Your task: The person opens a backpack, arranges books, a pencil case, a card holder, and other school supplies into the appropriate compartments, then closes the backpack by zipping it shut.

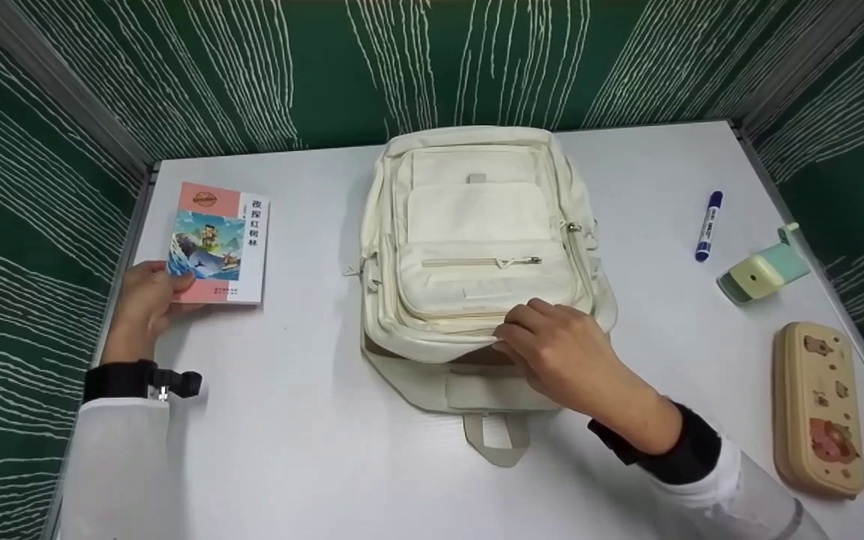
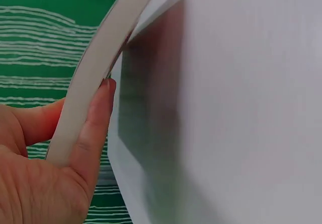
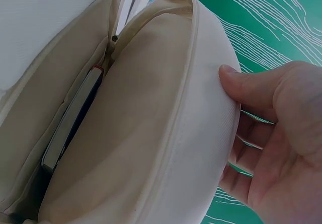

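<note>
My left hand (image 1: 148,296) pinches the lower left corner of a thin book (image 1: 252,255) with a pink and white cover and a sea picture. In the left wrist view, the book's page edge (image 2: 95,78) bows between thumb and fingers, raised over the table. A cream backpack (image 1: 477,214) lies on its back with its top toward me. My right hand (image 1: 559,352) grips the front edge of its main opening and lifts it. Inside, the right wrist view shows a dark-covered book (image 3: 73,121) standing along the beige lining (image 3: 121,93).
At the right of the white table (image 1: 289,450) lie a blue marker (image 1: 709,225), a green and yellow pencil sharpener (image 1: 763,271) and a cream pencil case (image 1: 818,409) with cartoon prints. Green panels with white lines (image 1: 477,67) border the table's back and sides.
</note>
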`<act>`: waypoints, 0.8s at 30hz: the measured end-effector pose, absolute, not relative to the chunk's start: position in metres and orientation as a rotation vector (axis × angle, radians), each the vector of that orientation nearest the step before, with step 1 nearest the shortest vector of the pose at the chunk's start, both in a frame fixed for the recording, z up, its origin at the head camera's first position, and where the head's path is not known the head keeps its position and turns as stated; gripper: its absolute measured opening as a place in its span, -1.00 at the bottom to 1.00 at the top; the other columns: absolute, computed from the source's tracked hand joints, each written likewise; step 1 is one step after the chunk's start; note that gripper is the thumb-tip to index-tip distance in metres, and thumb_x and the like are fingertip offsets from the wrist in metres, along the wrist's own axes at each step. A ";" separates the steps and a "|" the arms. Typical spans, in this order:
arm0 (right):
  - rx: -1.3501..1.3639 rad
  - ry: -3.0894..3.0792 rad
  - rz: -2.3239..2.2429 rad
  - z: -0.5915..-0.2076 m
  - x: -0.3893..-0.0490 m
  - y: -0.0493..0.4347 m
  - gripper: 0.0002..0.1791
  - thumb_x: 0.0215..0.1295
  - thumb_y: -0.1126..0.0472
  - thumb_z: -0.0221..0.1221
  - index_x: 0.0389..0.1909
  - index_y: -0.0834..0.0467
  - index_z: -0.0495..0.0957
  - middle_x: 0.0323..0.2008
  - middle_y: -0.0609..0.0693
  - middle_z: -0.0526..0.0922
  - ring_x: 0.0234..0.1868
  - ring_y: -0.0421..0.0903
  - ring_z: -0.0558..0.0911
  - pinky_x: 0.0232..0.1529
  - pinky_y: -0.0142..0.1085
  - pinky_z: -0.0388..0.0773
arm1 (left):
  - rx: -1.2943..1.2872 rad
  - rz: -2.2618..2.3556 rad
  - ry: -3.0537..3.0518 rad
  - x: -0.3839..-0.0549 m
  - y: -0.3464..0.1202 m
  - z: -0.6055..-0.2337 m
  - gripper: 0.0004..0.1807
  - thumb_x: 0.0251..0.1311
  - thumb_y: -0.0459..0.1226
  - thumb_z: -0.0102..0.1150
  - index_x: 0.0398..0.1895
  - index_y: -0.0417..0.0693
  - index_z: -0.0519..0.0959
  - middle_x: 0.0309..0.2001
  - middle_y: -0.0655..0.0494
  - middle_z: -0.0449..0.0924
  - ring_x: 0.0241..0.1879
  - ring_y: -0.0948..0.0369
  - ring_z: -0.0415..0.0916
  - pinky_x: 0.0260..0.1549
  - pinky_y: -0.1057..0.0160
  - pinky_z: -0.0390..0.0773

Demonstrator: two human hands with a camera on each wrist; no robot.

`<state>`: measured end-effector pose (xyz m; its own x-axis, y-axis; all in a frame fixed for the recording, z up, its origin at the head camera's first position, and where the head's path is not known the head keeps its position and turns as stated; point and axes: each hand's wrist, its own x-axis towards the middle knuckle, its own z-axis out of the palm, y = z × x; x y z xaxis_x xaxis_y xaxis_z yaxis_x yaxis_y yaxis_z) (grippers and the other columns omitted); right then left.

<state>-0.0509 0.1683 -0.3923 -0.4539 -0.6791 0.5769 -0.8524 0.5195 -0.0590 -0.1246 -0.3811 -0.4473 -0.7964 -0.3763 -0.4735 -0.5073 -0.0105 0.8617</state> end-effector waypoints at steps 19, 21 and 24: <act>1.239 -2.291 0.478 -0.378 -0.059 0.170 -0.94 0.41 0.33 0.28 -0.24 0.26 0.67 -0.33 0.04 0.69 -0.38 0.01 0.62 -0.48 -0.20 0.58 | 0.046 2.685 1.671 -0.055 -0.317 -0.440 -0.53 0.42 -0.67 -0.05 0.33 -0.26 0.39 0.06 -0.09 0.72 -0.02 0.13 0.73 -0.01 0.17 0.69; 1.228 -2.295 0.484 -0.376 -0.061 0.171 -0.95 0.37 0.34 0.30 -0.24 0.27 0.68 -0.31 0.05 0.69 -0.36 0.01 0.63 -0.46 -0.19 0.60 | 0.220 2.673 1.610 -0.051 -0.308 -0.436 -0.52 0.40 -0.70 -0.10 0.32 -0.28 0.40 0.06 -0.11 0.71 -0.01 0.12 0.71 0.03 0.18 0.68; 1.214 -2.296 0.492 -0.374 -0.064 0.171 -0.94 0.31 0.37 0.35 -0.24 0.27 0.67 -0.31 0.05 0.69 -0.35 0.01 0.63 -0.44 -0.19 0.62 | 0.434 2.602 1.518 -0.047 -0.294 -0.430 -0.49 0.37 -0.74 -0.16 0.31 -0.30 0.42 0.05 -0.12 0.71 -0.01 0.11 0.69 0.06 0.18 0.67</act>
<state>-0.0643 0.1709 -0.3741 -0.4825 -0.6600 0.5758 -0.8381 0.5389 -0.0846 -0.0468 -0.2940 -0.4305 -0.9545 0.2258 0.1946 0.0583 -0.4989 0.8647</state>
